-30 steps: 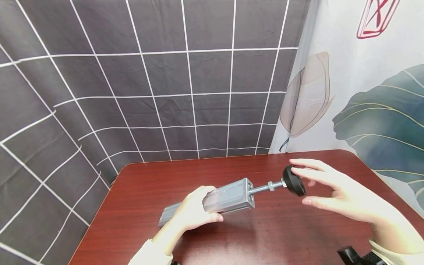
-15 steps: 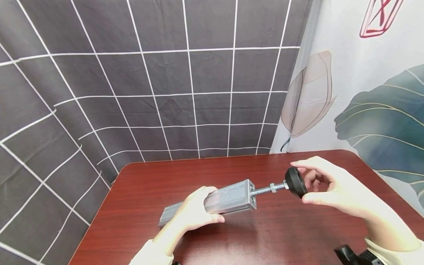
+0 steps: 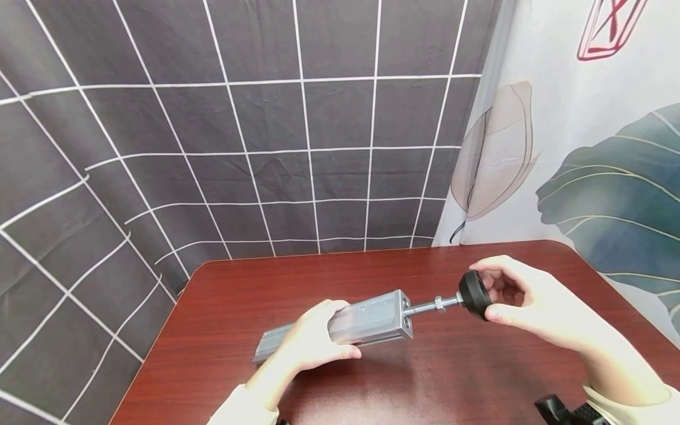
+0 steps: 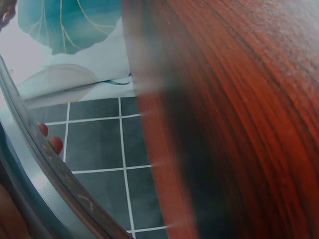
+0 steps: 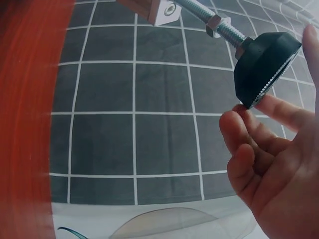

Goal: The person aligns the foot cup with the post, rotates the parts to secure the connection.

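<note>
My left hand (image 3: 313,339) grips a silver aluminium profile (image 3: 369,319) from above, thumb along its near side. The bar slants over the table, its right end raised. From that end a threaded rod (image 3: 421,308) sticks out, with a hex nut (image 3: 440,303) partway along it. A black levelling foot (image 3: 474,295) caps the rod. My right hand (image 3: 531,307) pinches the foot's rim between thumb and index finger, the other fingers curled behind. In the right wrist view, the foot (image 5: 264,62) shows its ridged underside edge. The left wrist view has two left fingertips (image 4: 56,145) beyond the profile (image 4: 45,189).
The reddish-brown wooden table (image 3: 234,289) has rounded far corners. A grey cloth with a white grid (image 3: 340,118) hangs behind and to the left. At the right hangs a white curtain (image 3: 558,100) with leaf prints.
My right hand has gone from spread fingers at the foot to a pinch on its rim, its other fingers curling in. The foot has shifted slightly right and down; the left hand's grip stays.
</note>
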The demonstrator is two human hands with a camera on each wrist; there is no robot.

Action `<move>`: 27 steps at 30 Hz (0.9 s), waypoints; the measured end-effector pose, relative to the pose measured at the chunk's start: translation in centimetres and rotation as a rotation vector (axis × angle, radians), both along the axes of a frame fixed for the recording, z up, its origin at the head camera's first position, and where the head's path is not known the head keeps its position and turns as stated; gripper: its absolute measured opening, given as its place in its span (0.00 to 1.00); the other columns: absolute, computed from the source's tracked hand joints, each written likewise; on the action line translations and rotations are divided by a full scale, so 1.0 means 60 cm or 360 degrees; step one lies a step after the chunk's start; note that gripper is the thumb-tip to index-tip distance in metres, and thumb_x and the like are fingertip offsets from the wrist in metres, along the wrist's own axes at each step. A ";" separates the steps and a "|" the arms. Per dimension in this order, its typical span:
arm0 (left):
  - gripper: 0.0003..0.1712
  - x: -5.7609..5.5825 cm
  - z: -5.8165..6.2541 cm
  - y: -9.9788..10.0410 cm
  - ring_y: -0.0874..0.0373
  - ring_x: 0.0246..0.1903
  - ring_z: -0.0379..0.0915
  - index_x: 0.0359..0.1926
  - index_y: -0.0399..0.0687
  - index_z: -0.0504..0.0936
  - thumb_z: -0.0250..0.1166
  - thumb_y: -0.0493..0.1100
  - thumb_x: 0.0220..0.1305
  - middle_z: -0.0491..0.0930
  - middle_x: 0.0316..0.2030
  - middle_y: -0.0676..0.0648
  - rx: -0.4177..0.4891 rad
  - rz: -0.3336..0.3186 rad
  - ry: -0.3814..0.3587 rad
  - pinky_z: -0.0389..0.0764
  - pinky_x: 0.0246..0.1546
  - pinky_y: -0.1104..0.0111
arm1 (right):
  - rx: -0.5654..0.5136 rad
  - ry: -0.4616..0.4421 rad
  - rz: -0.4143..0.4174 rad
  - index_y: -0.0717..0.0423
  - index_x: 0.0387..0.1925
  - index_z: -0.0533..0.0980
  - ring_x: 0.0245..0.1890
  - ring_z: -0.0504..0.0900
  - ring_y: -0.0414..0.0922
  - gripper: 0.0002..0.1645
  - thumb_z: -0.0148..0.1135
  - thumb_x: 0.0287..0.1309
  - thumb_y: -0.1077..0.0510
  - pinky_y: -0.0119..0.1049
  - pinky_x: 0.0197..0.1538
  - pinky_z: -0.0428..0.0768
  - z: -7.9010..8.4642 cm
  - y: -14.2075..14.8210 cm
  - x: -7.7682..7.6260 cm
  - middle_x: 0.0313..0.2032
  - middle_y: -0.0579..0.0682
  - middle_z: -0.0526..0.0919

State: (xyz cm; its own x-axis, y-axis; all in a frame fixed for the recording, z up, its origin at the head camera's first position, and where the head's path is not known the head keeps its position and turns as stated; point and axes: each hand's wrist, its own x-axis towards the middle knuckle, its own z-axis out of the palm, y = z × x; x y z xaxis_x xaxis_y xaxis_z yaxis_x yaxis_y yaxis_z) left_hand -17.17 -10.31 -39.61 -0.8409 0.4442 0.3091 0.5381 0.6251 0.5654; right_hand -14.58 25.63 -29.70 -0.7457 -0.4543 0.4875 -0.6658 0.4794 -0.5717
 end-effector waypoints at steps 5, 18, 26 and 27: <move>0.42 0.000 0.002 -0.001 0.61 0.43 0.72 0.53 0.51 0.75 0.76 0.61 0.35 0.77 0.46 0.56 0.0016 0.0010 -0.0016 0.73 0.45 0.65 | 0.0154 0.0216 0.0118 0.61 0.64 0.62 0.42 0.70 0.36 0.59 0.80 0.24 0.60 0.24 0.43 0.67 0.005 0.010 0.004 0.59 0.46 0.67; 0.41 0.001 0.004 -0.002 0.61 0.43 0.72 0.52 0.51 0.75 0.76 0.61 0.35 0.76 0.45 0.56 0.0024 0.0014 -0.0024 0.73 0.45 0.65 | 0.0194 0.0170 0.0183 0.59 0.60 0.68 0.31 0.76 0.33 0.49 0.78 0.31 0.66 0.24 0.35 0.72 0.010 0.002 0.005 0.44 0.39 0.74; 0.41 0.001 0.001 -0.001 0.62 0.42 0.71 0.52 0.52 0.75 0.76 0.61 0.35 0.76 0.45 0.57 0.0008 0.0004 -0.0023 0.73 0.45 0.66 | 0.0010 -0.0092 -0.0013 0.49 0.52 0.71 0.26 0.72 0.38 0.38 0.74 0.36 0.68 0.30 0.24 0.70 0.004 -0.012 0.008 0.27 0.42 0.73; 0.41 0.001 0.001 0.000 0.62 0.42 0.71 0.52 0.52 0.75 0.76 0.61 0.35 0.76 0.45 0.57 0.0009 0.0005 -0.0023 0.73 0.45 0.66 | 0.0010 -0.0081 -0.0013 0.50 0.52 0.71 0.27 0.71 0.38 0.37 0.73 0.36 0.67 0.30 0.25 0.70 0.003 -0.012 0.008 0.28 0.42 0.72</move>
